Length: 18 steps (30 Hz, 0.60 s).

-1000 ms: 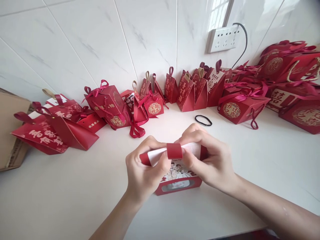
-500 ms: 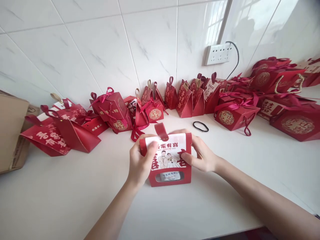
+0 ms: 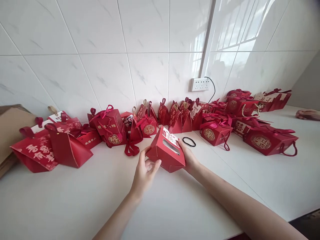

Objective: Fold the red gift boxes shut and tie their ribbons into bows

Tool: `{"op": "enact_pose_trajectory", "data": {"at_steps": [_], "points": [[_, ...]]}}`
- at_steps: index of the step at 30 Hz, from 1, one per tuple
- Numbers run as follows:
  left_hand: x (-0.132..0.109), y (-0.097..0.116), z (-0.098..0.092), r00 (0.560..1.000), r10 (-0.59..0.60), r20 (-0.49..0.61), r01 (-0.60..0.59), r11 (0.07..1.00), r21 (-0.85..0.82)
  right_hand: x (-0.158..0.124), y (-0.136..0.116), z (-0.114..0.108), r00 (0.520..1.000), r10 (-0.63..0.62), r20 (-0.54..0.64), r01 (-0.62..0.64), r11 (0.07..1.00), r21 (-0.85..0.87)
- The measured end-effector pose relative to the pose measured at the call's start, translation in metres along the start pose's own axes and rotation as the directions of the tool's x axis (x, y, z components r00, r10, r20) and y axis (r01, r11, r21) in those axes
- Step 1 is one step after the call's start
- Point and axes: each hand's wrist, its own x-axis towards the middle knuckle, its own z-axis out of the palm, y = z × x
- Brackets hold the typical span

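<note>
A red gift box (image 3: 163, 156) with a white printed panel and an oval window is held tilted above the white table, its base turned toward me. My left hand (image 3: 147, 166) grips its lower left edge, thumb in front and fingers at the side. On the right side, my right hand (image 3: 188, 156) is closed around the box, with most of its fingers hidden behind it. A black hair tie (image 3: 189, 142) lies on the table just beyond my right hand.
Small red boxes (image 3: 175, 120) line the tiled wall. Larger boxes stand left (image 3: 67, 150) and right (image 3: 270, 138). A cardboard carton (image 3: 12, 126) sits at far left, a power strip (image 3: 200, 84) is on the wall, and another person's hand (image 3: 307, 114) rests at far right.
The box has gone from upright, printed face toward me, to tipped back with its base showing. Both hands moved with it. The view has shifted, and another person's hand now shows at right.
</note>
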Motion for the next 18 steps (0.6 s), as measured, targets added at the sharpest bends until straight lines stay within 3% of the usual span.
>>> {"op": "enact_pose_trajectory", "data": {"at_steps": [5, 9, 11, 13, 15, 18], "points": [[0.002, 0.004, -0.004, 0.985, 0.104, -0.140, -0.110, 0.993, -0.036, -0.006, 0.009, 0.003, 0.983, 0.127, 0.132, -0.127, 0.992, -0.010], [0.003, 0.005, -0.004, 0.962, 0.156, -0.225, -0.157, 0.987, 0.012, -0.001, 0.014, 0.000, 0.965, 0.126, 0.230, -0.121, 0.992, -0.034], [0.002, 0.005, -0.004, 0.952, 0.162, -0.262, -0.153, 0.987, 0.054, 0.001, 0.017, -0.002, 0.972, 0.004, 0.233, 0.004, 0.999, -0.032], [0.002, 0.005, -0.004, 0.958, 0.148, -0.244, -0.139, 0.989, 0.052, 0.001, 0.017, -0.003, 0.958, -0.213, 0.190, 0.226, 0.973, -0.049], [0.002, 0.004, -0.004, 0.980, 0.118, -0.160, -0.117, 0.993, 0.015, -0.001, 0.017, -0.003, 0.893, -0.432, 0.125, 0.446, 0.886, -0.123], [0.005, 0.003, -0.006, 0.994, 0.090, -0.068, -0.091, 0.996, 0.001, -0.005, 0.015, -0.005, 0.793, -0.606, 0.071, 0.603, 0.763, -0.232]]}}
